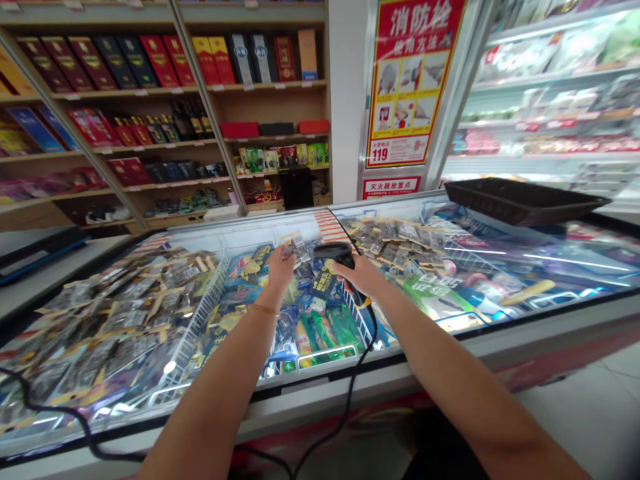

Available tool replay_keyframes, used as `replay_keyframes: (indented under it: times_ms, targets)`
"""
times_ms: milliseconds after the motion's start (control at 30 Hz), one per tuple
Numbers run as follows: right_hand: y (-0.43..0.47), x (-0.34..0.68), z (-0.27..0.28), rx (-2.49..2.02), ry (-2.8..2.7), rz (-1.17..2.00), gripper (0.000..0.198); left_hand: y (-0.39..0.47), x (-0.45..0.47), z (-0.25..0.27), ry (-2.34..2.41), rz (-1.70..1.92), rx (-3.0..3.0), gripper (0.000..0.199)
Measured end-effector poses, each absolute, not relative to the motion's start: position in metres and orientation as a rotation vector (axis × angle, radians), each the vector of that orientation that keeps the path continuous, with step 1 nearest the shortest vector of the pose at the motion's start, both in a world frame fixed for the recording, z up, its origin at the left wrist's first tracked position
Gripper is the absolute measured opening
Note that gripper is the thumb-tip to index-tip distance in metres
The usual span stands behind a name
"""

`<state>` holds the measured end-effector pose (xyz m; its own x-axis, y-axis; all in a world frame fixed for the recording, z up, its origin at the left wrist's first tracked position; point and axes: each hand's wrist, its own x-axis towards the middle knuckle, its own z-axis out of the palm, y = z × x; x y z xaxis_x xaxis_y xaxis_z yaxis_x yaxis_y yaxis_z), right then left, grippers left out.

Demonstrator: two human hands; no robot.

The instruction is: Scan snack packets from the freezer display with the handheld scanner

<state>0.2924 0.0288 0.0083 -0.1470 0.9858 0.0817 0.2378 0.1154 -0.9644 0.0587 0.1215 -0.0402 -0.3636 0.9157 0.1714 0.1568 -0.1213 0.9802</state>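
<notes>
My right hand point(361, 275) is wrapped round the handle of a black barcode scanner point(333, 251), whose head points left. Its cable hangs from the grip toward me. Level with the scanner, my left hand point(281, 265) pinches a small clear packet point(296, 247) with dark contents. A short gap separates the packet from the scanner head. Both hands are over a glass-topped chest freezer point(320, 373). Similar packets with brown backing lie in a wide spread point(135, 313) on the left and in a smaller pile point(400, 240) on the right.
Wire baskets of bagged frozen goods point(317, 330) show under the glass. A black tray point(525, 197) rests at the back right. Black cable point(345, 407) runs across the freezer's front edge. Behind are shelves of boxes point(165, 60), a red fire-hydrant poster point(410, 87) and a lit display fridge point(550, 100).
</notes>
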Motion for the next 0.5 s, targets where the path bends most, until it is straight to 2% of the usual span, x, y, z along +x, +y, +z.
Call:
replay_keyframes:
  times_ms: [233, 500]
  targets:
    - [0.022, 0.369, 0.033, -1.243, -1.351, 1.024, 0.027, 0.137, 0.122, -0.012, 1.474, 1.461, 1.129, 0.049]
    - [0.008, 0.457, 0.055, -1.329, -1.104, 0.915, 0.028, 0.191, 0.230, 0.010, 1.435, 1.313, 1.261, 0.036]
